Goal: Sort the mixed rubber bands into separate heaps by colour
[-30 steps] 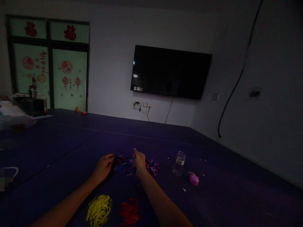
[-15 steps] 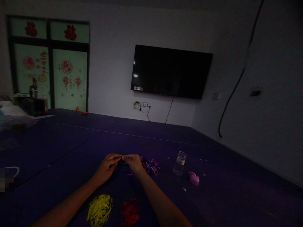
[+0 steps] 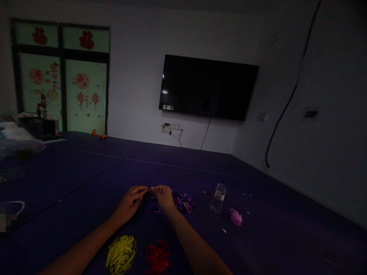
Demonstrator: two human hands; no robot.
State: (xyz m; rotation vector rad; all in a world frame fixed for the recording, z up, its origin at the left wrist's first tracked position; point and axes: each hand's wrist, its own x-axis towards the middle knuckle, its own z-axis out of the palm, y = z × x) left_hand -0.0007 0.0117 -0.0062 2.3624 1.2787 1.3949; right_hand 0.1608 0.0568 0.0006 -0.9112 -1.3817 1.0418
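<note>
My left hand and my right hand are near each other over the purple surface, fingertips pinched. Between them is something small and dark with a bit of red, too small to name. Beneath and right of my right hand spreads a pile of dark and pink loops. Closer to me lie a heap of yellow strands and a heap of red strands, between my forearms.
A clear glass jar stands upright to the right, with a pink object beside it. White scraps lie around them. Plastic bags and a black box are at the far left. A television hangs on the wall.
My right hand has shifted slightly to the right, so the gap between the fingertips of my two hands is a little wider.
</note>
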